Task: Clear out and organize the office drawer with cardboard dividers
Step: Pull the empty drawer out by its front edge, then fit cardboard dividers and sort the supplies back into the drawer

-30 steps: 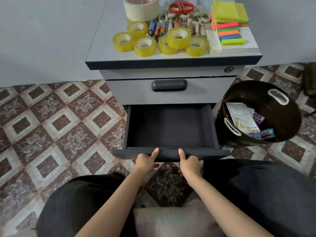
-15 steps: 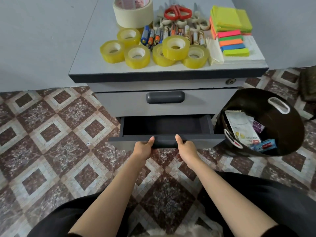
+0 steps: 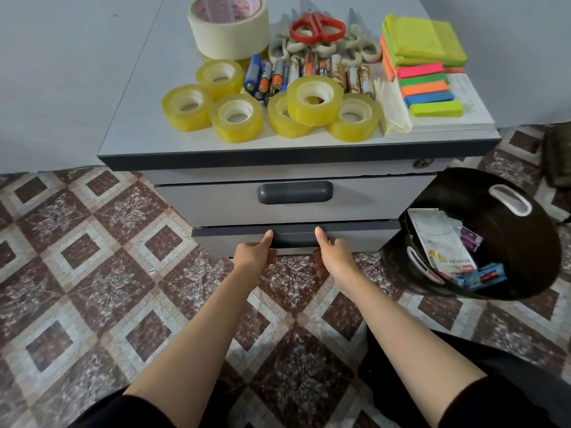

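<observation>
Head view looked down on a grey cabinet (image 3: 148, 118) standing on a patterned tile floor (image 3: 92, 242). The drawer (image 3: 355, 242), lowest of those in sight, sat pushed in almost fully. Its front stood just proud of the upper drawer (image 3: 216, 202), and its inside was hidden.

Both bare arms reached forward to it. The left hand (image 3: 253, 253) gripped the left end of the drawer's dark handle (image 3: 295, 239), thumb laid up over the top edge and fingers curled beneath. The right hand (image 3: 335, 253) gripped the right end the same way, thumb on top and fingers tucked under. The two hands were near each other but apart.

On the cabinet top, six yellow tape rolls (image 3: 236, 117) sat along the near edge, one resting on two others. A wide masking tape roll (image 3: 228, 29) stood at the far left. Batteries (image 3: 268, 77) lay in a row behind the tape. Red-handled scissors (image 3: 318, 27) lay over grey-handled pairs at the far side. Stacks of coloured sticky notes (image 3: 423, 41) filled the right side.

To the right of the cabinet, a black bin (image 3: 525, 257) stood tilted toward the camera. It held a white packet (image 3: 438, 239) and small boxes.
</observation>
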`<action>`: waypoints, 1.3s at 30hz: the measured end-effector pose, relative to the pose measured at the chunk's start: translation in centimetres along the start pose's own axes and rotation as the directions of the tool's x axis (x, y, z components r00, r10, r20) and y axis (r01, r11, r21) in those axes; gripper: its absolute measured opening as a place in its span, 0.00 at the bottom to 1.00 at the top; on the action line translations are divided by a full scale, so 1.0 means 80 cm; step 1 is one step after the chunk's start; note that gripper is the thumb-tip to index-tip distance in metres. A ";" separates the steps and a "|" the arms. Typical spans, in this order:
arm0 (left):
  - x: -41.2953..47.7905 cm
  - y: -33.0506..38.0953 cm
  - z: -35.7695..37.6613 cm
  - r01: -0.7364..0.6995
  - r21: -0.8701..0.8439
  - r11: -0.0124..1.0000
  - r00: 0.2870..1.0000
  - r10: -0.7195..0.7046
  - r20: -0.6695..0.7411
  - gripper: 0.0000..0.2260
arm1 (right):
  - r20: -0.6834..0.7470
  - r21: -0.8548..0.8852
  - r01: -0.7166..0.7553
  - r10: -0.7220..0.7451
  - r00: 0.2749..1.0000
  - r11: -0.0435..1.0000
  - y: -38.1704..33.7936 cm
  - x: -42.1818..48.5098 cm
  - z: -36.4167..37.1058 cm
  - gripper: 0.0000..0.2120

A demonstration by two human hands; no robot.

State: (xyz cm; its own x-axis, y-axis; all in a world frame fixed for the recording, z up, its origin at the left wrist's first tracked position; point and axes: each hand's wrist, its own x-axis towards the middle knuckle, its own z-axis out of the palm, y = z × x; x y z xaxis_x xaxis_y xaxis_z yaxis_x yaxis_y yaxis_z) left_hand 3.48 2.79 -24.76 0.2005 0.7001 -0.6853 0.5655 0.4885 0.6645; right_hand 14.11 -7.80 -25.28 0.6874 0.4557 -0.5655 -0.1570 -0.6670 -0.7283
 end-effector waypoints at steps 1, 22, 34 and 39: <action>-0.004 0.001 -0.003 -0.015 0.014 1.000 0.999 0.015 -0.042 0.19 | 0.019 -0.012 0.031 -0.031 0.999 0.999 0.003 -0.001 0.000 0.23; -0.080 0.061 -0.021 -0.211 -0.584 0.784 0.911 0.374 0.173 0.09 | 0.048 0.291 0.080 -0.097 0.994 0.953 0.013 0.001 0.026 0.17; -0.077 0.059 -0.027 -0.182 -0.575 0.798 0.899 0.371 0.231 0.09 | 0.087 0.117 0.102 -0.113 0.990 0.988 0.003 0.004 0.013 0.23; -0.091 0.060 -0.017 -0.132 -0.612 0.779 0.933 0.306 0.188 0.08 | 0.270 0.490 -0.051 -0.096 0.958 0.870 -0.027 -0.034 -0.013 0.15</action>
State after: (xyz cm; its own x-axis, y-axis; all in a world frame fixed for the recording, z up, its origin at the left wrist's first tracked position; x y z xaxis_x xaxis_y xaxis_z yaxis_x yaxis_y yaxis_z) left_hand 3.62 0.76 -16.14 0.5107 0.7048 -0.4924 -0.0756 0.6073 0.7909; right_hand 13.31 -8.19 -21.83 0.4819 0.6598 -0.5766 -0.5196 -0.3147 -0.7944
